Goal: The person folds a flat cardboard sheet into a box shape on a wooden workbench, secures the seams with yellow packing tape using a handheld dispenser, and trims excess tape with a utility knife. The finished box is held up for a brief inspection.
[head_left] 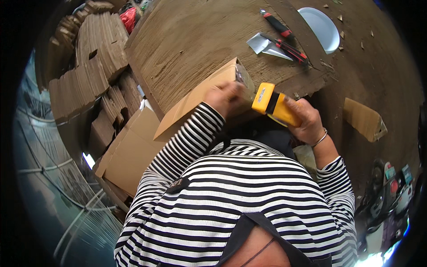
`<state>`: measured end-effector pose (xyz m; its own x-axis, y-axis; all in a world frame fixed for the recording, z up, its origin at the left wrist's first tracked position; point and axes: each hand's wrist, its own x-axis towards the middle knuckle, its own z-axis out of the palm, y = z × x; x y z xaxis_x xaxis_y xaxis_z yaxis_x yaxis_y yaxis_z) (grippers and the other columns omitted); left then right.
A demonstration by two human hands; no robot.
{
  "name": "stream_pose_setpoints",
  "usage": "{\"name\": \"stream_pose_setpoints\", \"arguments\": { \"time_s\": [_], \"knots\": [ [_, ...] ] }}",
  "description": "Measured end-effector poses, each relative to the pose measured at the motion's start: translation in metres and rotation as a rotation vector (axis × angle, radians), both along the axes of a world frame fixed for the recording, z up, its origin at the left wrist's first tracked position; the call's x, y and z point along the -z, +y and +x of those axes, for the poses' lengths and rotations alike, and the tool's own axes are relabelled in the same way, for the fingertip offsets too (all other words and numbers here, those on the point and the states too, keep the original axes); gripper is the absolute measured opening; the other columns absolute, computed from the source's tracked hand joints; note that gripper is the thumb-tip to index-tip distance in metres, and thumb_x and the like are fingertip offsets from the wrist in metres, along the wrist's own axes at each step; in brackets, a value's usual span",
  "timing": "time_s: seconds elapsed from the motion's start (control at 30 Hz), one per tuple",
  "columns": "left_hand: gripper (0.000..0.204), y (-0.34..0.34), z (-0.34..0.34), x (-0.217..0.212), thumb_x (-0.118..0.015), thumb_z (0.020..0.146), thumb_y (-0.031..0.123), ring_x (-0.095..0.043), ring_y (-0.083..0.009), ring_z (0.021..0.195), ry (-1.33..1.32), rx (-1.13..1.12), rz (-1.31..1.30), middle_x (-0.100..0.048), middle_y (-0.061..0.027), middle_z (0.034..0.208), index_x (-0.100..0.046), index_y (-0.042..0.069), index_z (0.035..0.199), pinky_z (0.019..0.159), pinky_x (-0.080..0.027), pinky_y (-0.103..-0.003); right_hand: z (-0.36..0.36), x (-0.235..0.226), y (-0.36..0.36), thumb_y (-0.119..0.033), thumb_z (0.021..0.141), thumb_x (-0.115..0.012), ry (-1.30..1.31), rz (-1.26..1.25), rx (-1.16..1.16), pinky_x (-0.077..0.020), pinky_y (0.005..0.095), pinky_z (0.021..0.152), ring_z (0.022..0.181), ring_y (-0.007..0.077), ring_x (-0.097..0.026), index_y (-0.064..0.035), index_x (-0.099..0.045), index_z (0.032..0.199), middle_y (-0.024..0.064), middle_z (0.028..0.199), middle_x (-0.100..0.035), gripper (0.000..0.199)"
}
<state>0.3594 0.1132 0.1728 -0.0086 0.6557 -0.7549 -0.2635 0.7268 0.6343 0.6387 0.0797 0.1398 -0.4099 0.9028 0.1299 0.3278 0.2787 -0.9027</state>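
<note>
A long brown cardboard box [200,95] lies slantwise in front of me on the wooden board. My left hand [225,98] is curled at its near right end, fingers bent and slightly blurred against the cardboard edge. In my right hand [308,119] is a blocky yellow hand tool [278,107] with a black band across its middle; my fingers wrap its rear part. The tool's front sits just right of the box end, close to my left hand. Whether it touches the box I cannot tell.
Flattened cardboard stacks [100,42] stand at the left, above a loose cardboard sheet [133,149]. On the board [178,51] lie a red-and-black utility knife [276,24] and red-handled pliers [291,51]. A white basin [321,29] is far right; a folded cardboard piece [362,120] lies nearer.
</note>
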Motion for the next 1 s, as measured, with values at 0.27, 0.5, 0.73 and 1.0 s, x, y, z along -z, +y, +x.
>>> {"name": "stream_pose_setpoints", "arguments": {
  "time_s": [0.27,0.5,0.73,1.0],
  "knots": [
    [0.02,0.059,-0.103,0.033,-0.068,0.088,0.021,-0.052,-0.0108,0.051,0.517,-0.163,-0.12,-0.06,-0.0044,0.067,-0.063,0.004,0.079,0.043,-0.043,-0.025,-0.03,0.075,0.125,0.005,0.07,-0.065,0.349,-0.65,-0.216,-0.0378,0.0258,0.103,0.115,0.0152,-0.054,-0.0041,-0.053,0.131,0.0094,0.131,-0.055,0.063],
    [0.031,0.032,-0.121,0.083,-0.075,0.076,0.035,-0.06,-0.0153,0.066,1.043,0.335,-0.442,-0.067,-0.0071,0.075,-0.069,0.006,0.084,0.064,-0.049,-0.03,-0.053,0.096,0.156,0.004,0.07,-0.065,0.146,-0.788,-0.402,-0.0383,0.025,0.101,0.116,0.0162,-0.053,-0.005,-0.052,0.132,0.0099,0.131,-0.054,0.063],
    [0.063,0.014,-0.125,0.055,-0.069,0.083,0.04,-0.059,-0.0257,0.109,1.173,0.747,-0.293,-0.06,-0.0141,0.122,-0.049,0.008,0.134,0.096,-0.045,-0.032,-0.056,0.111,0.145,0.01,0.07,-0.061,0.247,-0.876,-0.426,-0.0357,0.0242,0.104,0.12,0.0155,-0.05,-0.0068,-0.05,0.134,0.0078,0.137,-0.049,0.068],
    [0.086,0.009,-0.114,0.037,-0.055,0.087,0.055,-0.02,-0.0307,0.141,0.859,1.243,-0.151,-0.021,-0.0211,0.152,-0.024,0.001,0.145,0.115,-0.017,-0.036,-0.057,0.136,0.129,0.005,0.072,-0.061,0.289,-0.795,-0.363,-0.0397,0.0245,0.098,0.115,0.0152,-0.054,-0.0084,-0.052,0.133,0.0064,0.132,-0.054,0.063]
  ]
}}
